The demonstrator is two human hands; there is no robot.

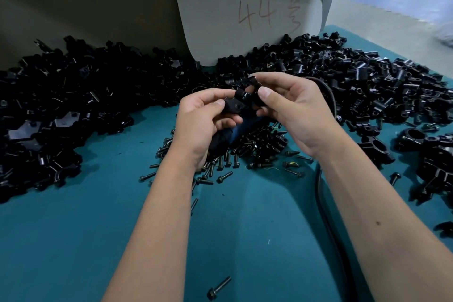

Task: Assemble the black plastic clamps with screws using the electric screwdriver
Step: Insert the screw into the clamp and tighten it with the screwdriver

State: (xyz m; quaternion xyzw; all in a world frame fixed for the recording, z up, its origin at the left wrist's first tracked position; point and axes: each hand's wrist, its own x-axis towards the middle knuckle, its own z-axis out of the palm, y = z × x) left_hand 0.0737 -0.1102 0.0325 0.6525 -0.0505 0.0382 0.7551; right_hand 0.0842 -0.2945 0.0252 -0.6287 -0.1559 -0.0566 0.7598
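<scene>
Teal worktop [73,240] being covered by loose clamp parts [73,95] left of screw heap [255,147]. Above heap, clamp base [232,106] being pinched by left hand [203,117], fingers curled; clamp cap [252,91] being gripped by right hand [291,110]. Risk: halves being mated misaligned, screw holes not being matched, cap being dropped into heap.

Clamp parts [81,103] heaped across the left and upper right of the frame on the counter [73,240]. Screws [245,152] piled at centre, beneath both hands. Card [250,14] upright behind, top centre. Cable [328,223] lower right.
</scene>
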